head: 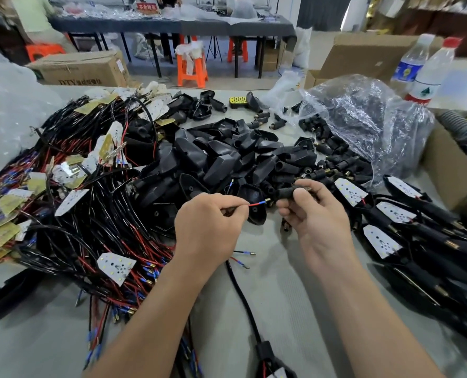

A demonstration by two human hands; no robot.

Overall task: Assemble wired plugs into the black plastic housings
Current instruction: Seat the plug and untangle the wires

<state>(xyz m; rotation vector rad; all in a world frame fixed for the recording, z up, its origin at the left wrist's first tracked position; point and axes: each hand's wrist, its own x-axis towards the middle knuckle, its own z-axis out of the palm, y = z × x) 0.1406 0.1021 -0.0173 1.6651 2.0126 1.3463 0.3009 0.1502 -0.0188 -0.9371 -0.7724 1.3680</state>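
Observation:
My left hand (209, 227) pinches a red wire (255, 204) with a blue sleeve and a brass tip that points right. My right hand (313, 214) grips a small black tubular plug housing (285, 194), its open end just right of the wire's tip. The tip sits at the housing's mouth; whether it is inside I cannot tell. Two more loose wire ends (244, 259) lie on the table below my left hand, joined to a black cable (240, 290) running toward me.
A heap of black plastic housings (216, 159) fills the middle. Tangled wire harnesses with LED boards (90, 214) cover the left. Assembled units (407, 227) lie at the right. A plastic bag of small plugs (363, 118), cardboard boxes and two water bottles (429, 69) stand behind.

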